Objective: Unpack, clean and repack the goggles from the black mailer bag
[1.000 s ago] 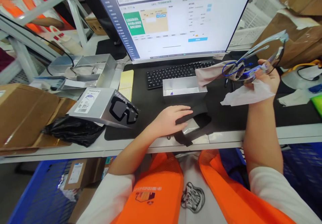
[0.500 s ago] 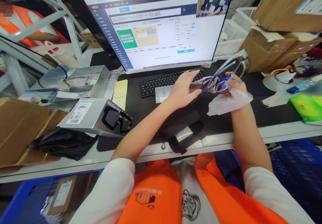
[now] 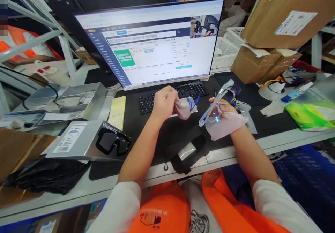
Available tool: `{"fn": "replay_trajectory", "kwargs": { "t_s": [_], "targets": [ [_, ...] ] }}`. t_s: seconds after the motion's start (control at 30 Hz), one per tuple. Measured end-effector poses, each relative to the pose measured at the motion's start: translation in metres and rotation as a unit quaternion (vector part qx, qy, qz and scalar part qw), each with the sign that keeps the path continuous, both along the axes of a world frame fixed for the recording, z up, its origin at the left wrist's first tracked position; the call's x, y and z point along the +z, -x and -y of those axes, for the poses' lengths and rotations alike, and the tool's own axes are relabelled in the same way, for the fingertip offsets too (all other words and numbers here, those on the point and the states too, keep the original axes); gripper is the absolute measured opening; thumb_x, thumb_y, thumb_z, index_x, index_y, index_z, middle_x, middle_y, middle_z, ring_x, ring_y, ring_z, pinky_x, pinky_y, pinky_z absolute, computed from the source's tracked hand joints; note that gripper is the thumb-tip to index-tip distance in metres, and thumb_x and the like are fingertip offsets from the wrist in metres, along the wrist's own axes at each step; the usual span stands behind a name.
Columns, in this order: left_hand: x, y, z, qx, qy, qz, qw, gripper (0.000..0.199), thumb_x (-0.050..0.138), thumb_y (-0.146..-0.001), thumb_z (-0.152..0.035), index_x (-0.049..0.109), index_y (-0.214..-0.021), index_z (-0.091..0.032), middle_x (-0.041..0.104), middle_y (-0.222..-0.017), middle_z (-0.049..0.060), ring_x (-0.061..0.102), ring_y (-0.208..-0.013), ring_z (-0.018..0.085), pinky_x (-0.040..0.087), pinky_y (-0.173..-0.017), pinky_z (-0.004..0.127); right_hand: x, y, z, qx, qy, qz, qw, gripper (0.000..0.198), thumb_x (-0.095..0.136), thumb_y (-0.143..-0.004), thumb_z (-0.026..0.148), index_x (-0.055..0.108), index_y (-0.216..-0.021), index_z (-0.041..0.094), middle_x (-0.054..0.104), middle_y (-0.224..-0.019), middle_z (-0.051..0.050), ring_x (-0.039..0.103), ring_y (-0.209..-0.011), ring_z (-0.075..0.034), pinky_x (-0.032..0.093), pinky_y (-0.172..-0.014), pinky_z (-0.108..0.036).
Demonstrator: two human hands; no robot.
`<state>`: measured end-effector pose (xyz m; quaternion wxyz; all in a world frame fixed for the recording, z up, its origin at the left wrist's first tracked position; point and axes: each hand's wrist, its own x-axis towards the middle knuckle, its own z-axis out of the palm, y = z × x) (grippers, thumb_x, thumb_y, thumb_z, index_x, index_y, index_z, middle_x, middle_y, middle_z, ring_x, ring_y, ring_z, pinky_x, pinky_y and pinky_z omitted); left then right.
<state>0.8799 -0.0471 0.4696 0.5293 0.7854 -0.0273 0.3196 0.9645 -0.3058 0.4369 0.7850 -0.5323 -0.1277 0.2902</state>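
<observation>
1. Left hand (image 3: 164, 104): closed on a pale cloth pouch (image 3: 183, 109), just in front of the keyboard (image 3: 193, 89).
2. Right hand (image 3: 227, 109): gripping clear-framed glasses (image 3: 216, 102) and a translucent wrapper (image 3: 222, 127), above the counter (image 3: 222, 155).

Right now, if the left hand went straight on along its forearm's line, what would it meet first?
Likely the keyboard, or the monitor if the left hand passes above it; its height is unclear.
</observation>
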Motion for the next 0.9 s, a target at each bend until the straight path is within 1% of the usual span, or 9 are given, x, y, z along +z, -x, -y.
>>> {"fn": "replay_trajectory", "kwargs": {
  "t_s": [0.07,0.1,0.2,0.27,0.3,0.37,0.53,0.77,0.9],
  "targets": [
    [0.005,0.008,0.001,-0.061,-0.066,-0.059,0.994,0.052,0.056,-0.096,-0.039,0.061,-0.048,-0.018,0.059,-0.057,0.001,0.057,-0.058,0.012,0.043,-0.061,0.027,-0.002,0.006,-0.002,0.016,-0.004,0.001,1.000,0.056,0.094,-0.051,0.041,0.075,-0.101,0.024,0.062,-0.067,0.004,0.057,-0.056,-0.012,0.050,-0.053,-0.025],
    [0.006,0.011,0.003,-0.087,-0.100,-0.084,0.988,0.050,0.060,-0.095,-0.043,0.065,-0.052,-0.017,0.059,-0.056,0.000,0.056,-0.057,0.012,0.042,-0.060,0.027,-0.002,0.009,-0.002,0.025,0.000,0.007,1.000,0.057,0.094,-0.052,0.042,0.075,-0.102,0.024,0.062,-0.067,0.004,0.058,-0.056,-0.012,0.051,-0.054,-0.025],
    [0.003,0.011,0.013,-0.143,-0.139,-0.141,0.970,0.028,0.072,-0.087,-0.045,0.081,-0.086,-0.019,0.064,-0.062,-0.002,0.056,-0.059,0.012,0.040,-0.060,0.026,-0.003,0.016,-0.007,0.036,0.023,0.033,0.999,0.058,0.094,-0.054,0.046,0.075,-0.105,0.025,0.066,-0.074,0.002,0.062,-0.062,-0.014,0.054,-0.060,-0.027],
    [-0.001,0.009,0.019,-0.173,-0.127,-0.166,0.962,0.034,0.076,-0.084,-0.045,0.081,-0.107,-0.021,0.063,-0.063,-0.003,0.055,-0.059,0.012,0.039,-0.060,0.025,-0.003,0.020,-0.012,0.044,0.036,0.041,0.998,0.057,0.096,-0.053,0.045,0.075,-0.101,0.024,0.069,-0.077,0.001,0.064,-0.064,-0.015,0.056,-0.064,-0.028],
    [-0.002,0.007,0.021,-0.186,-0.125,-0.174,0.959,0.037,0.077,-0.082,-0.045,0.080,-0.111,-0.021,0.061,-0.062,-0.004,0.053,-0.059,0.012,0.037,-0.059,0.025,-0.003,0.022,-0.014,0.052,0.037,0.043,0.997,0.055,0.097,-0.052,0.045,0.075,-0.098,0.023,0.069,-0.078,0.000,0.064,-0.064,-0.015,0.056,-0.064,-0.027],
    [-0.004,0.006,0.025,-0.208,-0.130,-0.182,0.952,0.037,0.078,-0.080,-0.044,0.081,-0.108,-0.020,0.060,-0.062,-0.004,0.051,-0.059,0.012,0.035,-0.058,0.024,-0.003,0.024,-0.019,0.070,0.032,0.043,0.996,0.053,0.098,-0.051,0.045,0.077,-0.093,0.022,0.069,-0.077,0.000,0.064,-0.064,-0.014,0.055,-0.064,-0.026],
    [-0.003,0.007,0.028,-0.219,-0.149,-0.182,0.947,0.029,0.077,-0.080,-0.046,0.080,-0.083,-0.017,0.062,-0.063,-0.003,0.049,-0.059,0.011,0.031,-0.056,0.024,-0.006,0.025,-0.024,0.087,0.032,0.070,0.993,0.051,0.098,-0.053,0.046,0.079,-0.094,0.022,0.070,-0.076,-0.001,0.064,-0.066,-0.014,0.055,-0.066,-0.025],
    [-0.004,0.008,0.029,-0.186,-0.224,-0.159,0.943,0.033,0.072,-0.085,-0.049,0.079,-0.076,-0.018,0.064,-0.062,0.000,0.047,-0.055,0.013,0.028,-0.056,0.027,-0.008,0.021,-0.024,0.087,0.063,0.107,0.988,0.055,0.099,-0.050,0.050,0.079,-0.094,0.022,0.072,-0.078,-0.003,0.067,-0.070,-0.017,0.056,-0.069,-0.028],
    [-0.002,0.009,0.030,-0.189,-0.231,-0.161,0.941,0.035,0.069,-0.089,-0.048,0.079,-0.075,-0.018,0.064,-0.060,0.001,0.046,-0.053,0.013,0.026,-0.055,0.028,-0.007,0.021,-0.024,0.094,0.057,0.131,0.985,0.052,0.098,-0.056,0.050,0.079,-0.096,0.023,0.073,-0.082,-0.003,0.067,-0.072,-0.016,0.056,-0.074,-0.028]
  ]
}}
